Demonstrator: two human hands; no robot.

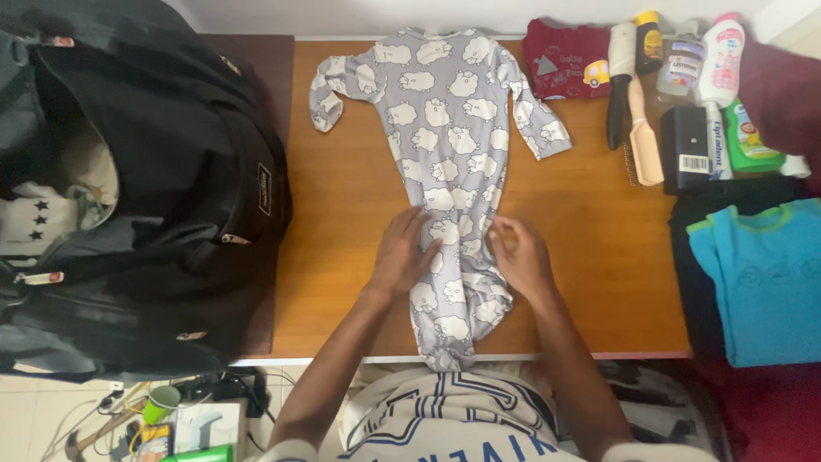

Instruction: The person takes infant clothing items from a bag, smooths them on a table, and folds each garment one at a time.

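Hands (402, 257) (520, 257) cover gown (445, 128) middle; hem overhangs table (342, 214).

Orange-brown wooden tabletop (599, 257) standing against a pale wall (342, 17); light tiled floor (34, 411) showing below, evenly lit.

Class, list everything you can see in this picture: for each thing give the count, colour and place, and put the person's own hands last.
baby gown: one, grey with white sheep, spread down the table's middle
table: one, brown wood, centre
bag: one, black, open, left
red garment: one, folded, far edge
hairbrush: one, tan, right of the gown
bottles: several, mixed colours, far right
black box: one, beside the bottles
blue shirt: one, green-trimmed, right
green cup: one, floor, lower left
left hand: flat on the gown
right hand: fingers curled on the gown
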